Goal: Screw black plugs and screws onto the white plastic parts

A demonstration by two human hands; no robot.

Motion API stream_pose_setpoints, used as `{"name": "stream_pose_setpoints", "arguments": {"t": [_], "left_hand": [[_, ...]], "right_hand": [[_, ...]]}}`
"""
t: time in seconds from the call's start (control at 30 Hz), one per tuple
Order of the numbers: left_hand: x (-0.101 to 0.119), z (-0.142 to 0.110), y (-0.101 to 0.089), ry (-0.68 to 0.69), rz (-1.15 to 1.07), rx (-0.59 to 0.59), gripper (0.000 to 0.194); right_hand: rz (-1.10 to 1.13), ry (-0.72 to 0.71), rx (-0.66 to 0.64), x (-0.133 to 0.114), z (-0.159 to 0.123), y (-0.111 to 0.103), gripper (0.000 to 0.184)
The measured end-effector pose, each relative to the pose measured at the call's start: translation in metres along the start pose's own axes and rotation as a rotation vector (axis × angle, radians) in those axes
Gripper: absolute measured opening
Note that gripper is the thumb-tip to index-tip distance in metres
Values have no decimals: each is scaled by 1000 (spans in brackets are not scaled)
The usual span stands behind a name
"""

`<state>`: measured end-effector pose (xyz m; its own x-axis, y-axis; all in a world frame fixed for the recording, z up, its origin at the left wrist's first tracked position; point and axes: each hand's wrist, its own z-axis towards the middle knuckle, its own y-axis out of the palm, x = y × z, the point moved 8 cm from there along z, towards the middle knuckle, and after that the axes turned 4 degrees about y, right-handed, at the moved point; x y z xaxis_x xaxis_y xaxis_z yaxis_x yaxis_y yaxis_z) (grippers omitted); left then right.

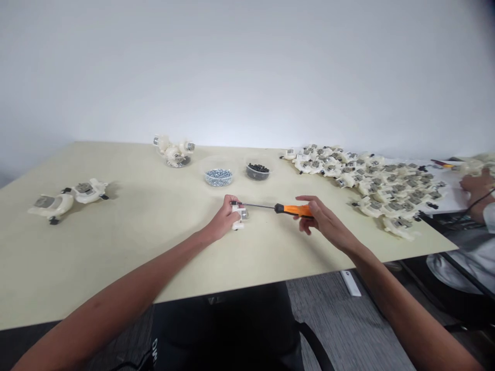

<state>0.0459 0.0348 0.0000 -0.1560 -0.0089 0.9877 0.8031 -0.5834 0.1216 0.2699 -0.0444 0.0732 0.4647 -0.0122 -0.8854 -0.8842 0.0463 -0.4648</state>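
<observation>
My left hand (225, 219) is closed around a small white plastic part (236, 222) that has a grey metallic piece on its right side. A tiny black piece sits at the top of this part, beside my fingertips. My right hand (319, 219) grips the orange and black handle of a screwdriver (294, 209). The screwdriver lies nearly level, its thin shaft pointing left and its tip at the black piece. Whether the tip is seated in a screw is too small to tell. Both hands are just above the table, near its front half.
Behind my hands stand a clear bowl of silvery screws (218, 177) and a clear bowl of small black pieces (258, 171). A bowl of white parts (176, 153) is farther left. Two white assemblies (52, 206) lie at left, many more (386, 185) at right. Another person's hand (474, 185) is far right.
</observation>
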Motion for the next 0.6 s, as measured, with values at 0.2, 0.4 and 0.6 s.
{"name": "stream_pose_setpoints", "arguments": {"t": [0.2,0.4,0.6], "left_hand": [[2,-1,0,12,66,9,27],[8,-2,-2,42,202,44,20],[19,-3,1,100,249,60,27]], "right_hand": [[-73,-30,61,-6,1,-10,29],[-30,14,111,5,5,-13,24],[215,23,172,29,8,-12,25]]}}
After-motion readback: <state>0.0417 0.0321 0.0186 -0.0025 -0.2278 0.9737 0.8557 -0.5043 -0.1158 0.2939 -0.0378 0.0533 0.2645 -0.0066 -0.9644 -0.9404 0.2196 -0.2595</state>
